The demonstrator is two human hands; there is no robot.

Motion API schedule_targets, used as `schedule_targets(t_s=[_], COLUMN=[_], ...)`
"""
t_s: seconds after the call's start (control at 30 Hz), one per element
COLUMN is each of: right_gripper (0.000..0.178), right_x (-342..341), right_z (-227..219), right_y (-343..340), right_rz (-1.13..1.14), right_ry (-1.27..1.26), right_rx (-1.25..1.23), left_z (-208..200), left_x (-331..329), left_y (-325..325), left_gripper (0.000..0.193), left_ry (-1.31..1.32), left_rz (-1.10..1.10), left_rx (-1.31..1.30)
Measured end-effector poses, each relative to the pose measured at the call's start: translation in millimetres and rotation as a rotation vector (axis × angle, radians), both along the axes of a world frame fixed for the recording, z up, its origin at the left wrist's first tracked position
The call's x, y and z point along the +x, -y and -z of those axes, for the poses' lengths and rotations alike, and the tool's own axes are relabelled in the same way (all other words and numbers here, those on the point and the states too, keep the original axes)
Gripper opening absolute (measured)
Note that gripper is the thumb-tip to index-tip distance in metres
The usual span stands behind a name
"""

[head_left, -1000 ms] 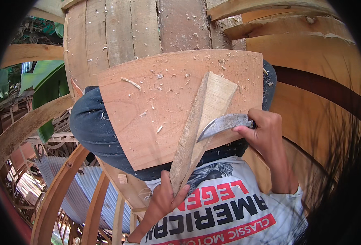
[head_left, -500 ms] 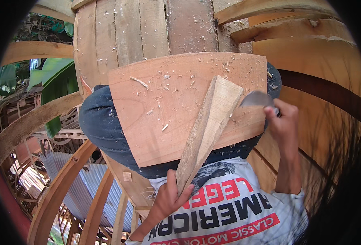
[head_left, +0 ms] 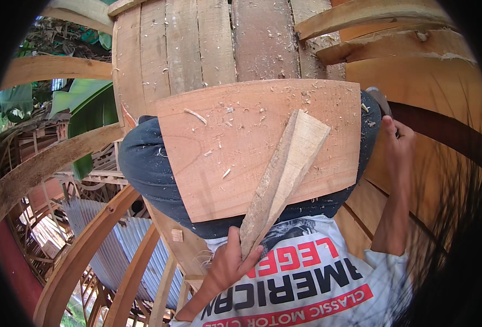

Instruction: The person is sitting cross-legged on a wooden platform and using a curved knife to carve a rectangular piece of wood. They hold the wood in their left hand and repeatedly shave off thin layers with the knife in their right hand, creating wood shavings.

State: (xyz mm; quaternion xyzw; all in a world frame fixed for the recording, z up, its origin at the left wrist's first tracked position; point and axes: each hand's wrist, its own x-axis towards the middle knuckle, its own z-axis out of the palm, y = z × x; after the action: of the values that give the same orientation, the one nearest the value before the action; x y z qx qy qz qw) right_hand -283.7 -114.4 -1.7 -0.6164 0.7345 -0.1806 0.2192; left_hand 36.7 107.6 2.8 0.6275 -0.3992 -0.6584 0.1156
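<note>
Across my lap lies a flat wooden board point(head_left: 208, 180) sprinkled with shavings. A pale, tapered piece of wood point(head_left: 284, 169) slants over it, its far end resting on the board. My left hand point(head_left: 231, 259) is closed round the near end of that piece, close to my shirt. Out to the right, beyond the board's edge, my right hand point(head_left: 400, 139) grips a knife with a broad metal blade point(head_left: 380, 101). The blade points away from me and stands apart from the wood; the handle is mostly hidden in my fist.
Wooden planks point(head_left: 186, 43) strewn with shavings stretch ahead. Curved timber ribs point(head_left: 77, 250) rise on the left, and more beams point(head_left: 382, 46) on the right. Past the left ribs are corrugated metal sheets point(head_left: 137, 245) and a large green leaf point(head_left: 88, 103). A small wood block point(head_left: 177, 235) lies left of my lap.
My right hand has swung the knife away from the tapered wood, outward to the right and past the board's edge. My left hand keeps its hold. The whole view has shifted slightly.
</note>
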Motion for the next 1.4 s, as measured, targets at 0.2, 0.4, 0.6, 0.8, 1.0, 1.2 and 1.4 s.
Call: schedule_targets(t_s=[0.2, 0.4, 0.6, 0.8, 1.0, 1.2, 1.4], right_gripper=[0.051, 0.052, 0.05, 0.044, 0.026, 0.031, 0.048], right_x=[50, 58, 93, 108, 92, 84, 76], right_z=[9, 2, -6, -24, -19, -3, 11], right_y=[-43, -57, -62, -63, -47, -35, -23], right_rz=[-0.125, -0.25, -0.267, -0.035, -0.06, -0.258, -0.411], right_ry=[0.091, 0.378, 1.091, 1.541, 1.805, 2.016, 2.012], right_rx=[0.172, 0.035, 0.366, 0.542, 0.488, 0.539, 0.524], left_z=[0, -23, -57, -74, -67, -47, -68], left_x=[-8, -5, -8, -36, -18, -16, -41], left_y=[5, 25, 77, 103, 103, 99, 103], left_gripper=[0.042, 0.04, 0.032, 0.039, 0.053, 0.037, 0.028], left_ry=[-0.062, -0.095, 0.189, 0.306, -0.235, -0.7, -0.06], left_rz=[-0.095, -0.195, -0.091, 0.06, -0.015, 0.017, -0.102], left_rx=[-0.054, -0.081, -0.366, -0.666, -0.299, 0.262, -0.405])
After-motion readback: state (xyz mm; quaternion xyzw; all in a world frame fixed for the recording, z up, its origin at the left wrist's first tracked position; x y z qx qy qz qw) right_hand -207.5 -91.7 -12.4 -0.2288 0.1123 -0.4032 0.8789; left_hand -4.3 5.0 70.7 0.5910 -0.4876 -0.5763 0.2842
